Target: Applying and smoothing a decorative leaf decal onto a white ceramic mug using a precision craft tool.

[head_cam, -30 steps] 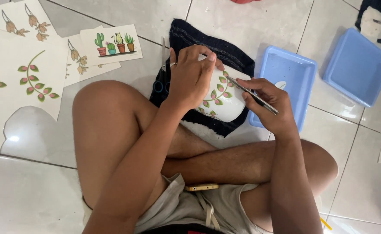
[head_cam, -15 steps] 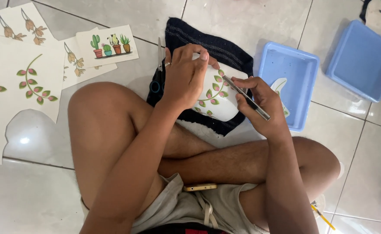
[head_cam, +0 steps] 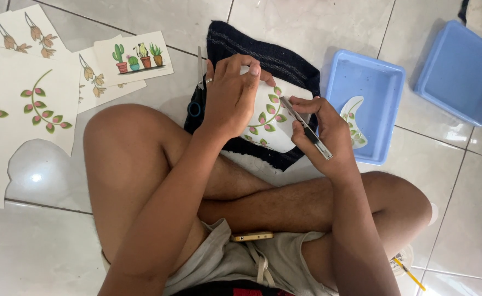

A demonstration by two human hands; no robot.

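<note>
- One grey-white tiled floor (head_cam: 318, 33) fills the view; bare tile lies open along the top middle and at bottom left.
- Several white paper decal sheets (head_cam: 27, 98) printed with leaf sprigs and one with potted cacti (head_cam: 137, 56) overlap at the upper left, running off the left edge.
- Two shallow blue plastic trays: one (head_cam: 386, 77) just right of the cloth, holding a single cut leaf decal (head_cam: 353, 120); the second blue tray (head_cam: 463, 71) near it, cut by the right edge.
- One dark navy folded cloth (head_cam: 274, 55) lies between the sheets and the trays.
- One white ceramic pot with green-and-pink leaf pattern (head_cam: 268, 123) rests on the cloth, in front of the crossed legs.
- Left hand (head_cam: 233, 98) lies over the pot's top and left side, fingers curled around it, clasping it.
- Right hand (head_cam: 329, 137) sits at the pot's right side, fingers pinched tight around one thin metal craft knife (head_cam: 307, 129), tip touching the pot.
- One pair of scissors (head_cam: 198, 82) lies at the cloth's left edge.
</note>
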